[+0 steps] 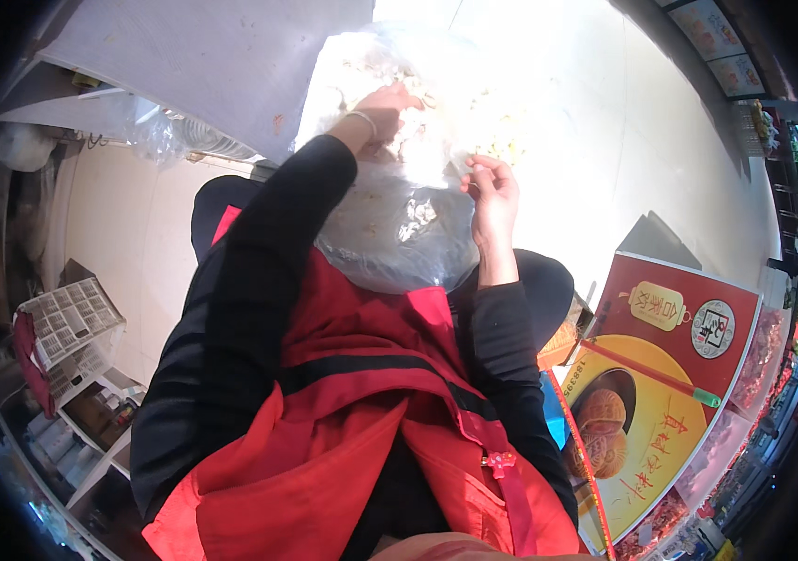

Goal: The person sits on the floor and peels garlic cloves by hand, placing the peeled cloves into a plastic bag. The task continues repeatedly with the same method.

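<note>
A large clear plastic bag (390, 238) lies in front of me, its near end against my red apron (352, 309). Pale, whitish pieces (371, 79) fill its far part, too washed out by sunlight to name. My left hand (385, 110), with a light band at the wrist, is over these pieces. Its fingers are curled down among them, and what they hold is hidden by glare. My right hand (492, 194) is at the bag's right side, thumb and fingers closed on the edge of the plastic. More small pale-yellow bits (506, 145) lie just beyond it.
A grey-white panel (203, 65) rises at the upper left. To the right stands a red and yellow printed box (651, 374) with a green-tipped stick (707, 397) on it. Shelves with packaged goods (796, 178) line the far right. A patterned carton (67, 323) stands at left.
</note>
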